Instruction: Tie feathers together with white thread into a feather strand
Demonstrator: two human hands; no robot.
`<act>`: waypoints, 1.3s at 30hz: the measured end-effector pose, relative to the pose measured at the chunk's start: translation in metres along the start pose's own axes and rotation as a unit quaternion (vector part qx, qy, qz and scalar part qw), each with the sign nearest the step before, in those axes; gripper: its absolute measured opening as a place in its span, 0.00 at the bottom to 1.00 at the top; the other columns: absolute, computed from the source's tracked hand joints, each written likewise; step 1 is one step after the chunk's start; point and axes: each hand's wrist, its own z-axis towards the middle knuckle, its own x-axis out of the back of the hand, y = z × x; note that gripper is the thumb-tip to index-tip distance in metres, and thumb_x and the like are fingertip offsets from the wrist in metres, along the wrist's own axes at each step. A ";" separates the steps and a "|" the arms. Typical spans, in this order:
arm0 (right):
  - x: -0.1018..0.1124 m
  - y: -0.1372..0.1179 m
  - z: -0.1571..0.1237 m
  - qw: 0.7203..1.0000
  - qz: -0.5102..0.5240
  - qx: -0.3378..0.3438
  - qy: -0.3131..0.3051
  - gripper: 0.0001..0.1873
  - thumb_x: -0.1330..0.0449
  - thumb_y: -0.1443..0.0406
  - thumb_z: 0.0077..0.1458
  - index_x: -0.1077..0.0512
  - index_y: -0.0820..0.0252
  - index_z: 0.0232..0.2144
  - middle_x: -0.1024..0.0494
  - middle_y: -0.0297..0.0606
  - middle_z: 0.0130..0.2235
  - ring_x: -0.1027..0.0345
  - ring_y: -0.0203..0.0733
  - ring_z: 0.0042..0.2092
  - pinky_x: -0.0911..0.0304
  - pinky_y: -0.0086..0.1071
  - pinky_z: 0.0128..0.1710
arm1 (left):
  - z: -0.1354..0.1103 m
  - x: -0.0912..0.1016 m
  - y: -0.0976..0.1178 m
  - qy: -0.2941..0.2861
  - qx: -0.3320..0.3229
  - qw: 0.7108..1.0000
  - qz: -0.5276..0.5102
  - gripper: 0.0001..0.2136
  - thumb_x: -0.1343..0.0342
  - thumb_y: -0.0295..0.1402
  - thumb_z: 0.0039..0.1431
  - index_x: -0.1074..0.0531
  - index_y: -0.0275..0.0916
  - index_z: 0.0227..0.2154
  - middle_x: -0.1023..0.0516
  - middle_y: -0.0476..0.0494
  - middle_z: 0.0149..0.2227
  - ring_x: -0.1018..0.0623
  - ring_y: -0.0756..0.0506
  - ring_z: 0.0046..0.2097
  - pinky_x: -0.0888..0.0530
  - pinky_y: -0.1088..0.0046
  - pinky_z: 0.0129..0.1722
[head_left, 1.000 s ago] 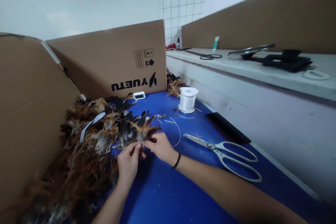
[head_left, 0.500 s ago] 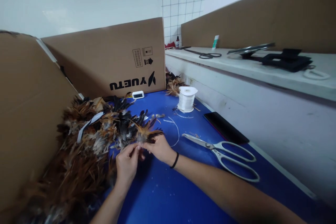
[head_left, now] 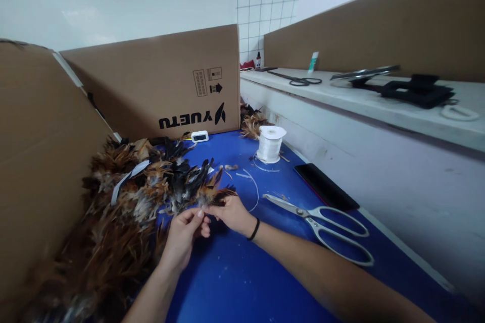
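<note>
A small tuft of brown and black feathers (head_left: 209, 196) stands up from between my fingertips over the blue table (head_left: 235, 272). My left hand (head_left: 185, 232) pinches its grey, fluffy base between thumb and forefinger. From the other side my right hand (head_left: 235, 216), with a black band at the wrist, is closed on the same tuft. Whether a thread lies between the fingertips I cannot make out. Just left of my hands spreads a large heap of brown and black feathers (head_left: 113, 252), with a pale strip (head_left: 129, 180) lying on it.
Right of my hands lie large scissors (head_left: 303, 212) and a dark phone (head_left: 326, 185). Further back stand a white spool (head_left: 271, 145) and a small white display (head_left: 199, 137). Cardboard (head_left: 151, 81) walls the back and left. A ledge (head_left: 356, 98) on the right holds more scissors (head_left: 299, 81).
My left hand has turned slightly, and its lower fingers show more below the tuft. The view has shifted a little; both hands stay at the tuft.
</note>
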 end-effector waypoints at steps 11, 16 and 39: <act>0.009 -0.013 -0.001 0.995 -0.058 0.043 -0.070 0.16 0.35 0.57 0.43 0.31 0.63 0.16 0.34 0.29 0.16 0.45 0.28 0.19 0.47 0.24 0.19 | -0.001 0.008 0.004 -0.064 0.089 0.994 -0.026 0.14 0.37 0.40 0.48 0.27 0.32 0.27 0.27 0.46 0.23 0.32 0.56 0.20 0.34 0.81 0.21; 0.011 -0.016 -0.001 0.992 -0.062 0.058 -0.093 0.14 0.36 0.57 0.45 0.29 0.62 0.19 0.32 0.29 0.18 0.44 0.29 0.19 0.45 0.24 0.19 | 0.002 0.009 -0.003 -0.062 0.089 0.993 -0.041 0.13 0.37 0.39 0.47 0.29 0.32 0.25 0.28 0.48 0.21 0.35 0.57 0.18 0.38 0.81 0.19; 0.011 -0.017 -0.004 0.976 -0.165 0.115 -0.078 0.07 0.40 0.62 0.51 0.24 0.59 0.27 0.22 0.32 0.28 0.31 0.37 0.33 0.35 0.31 0.40 | 0.002 0.005 -0.003 -0.058 0.033 0.997 -0.046 0.13 0.35 0.38 0.44 0.29 0.32 0.23 0.27 0.49 0.20 0.36 0.56 0.16 0.40 0.79 0.19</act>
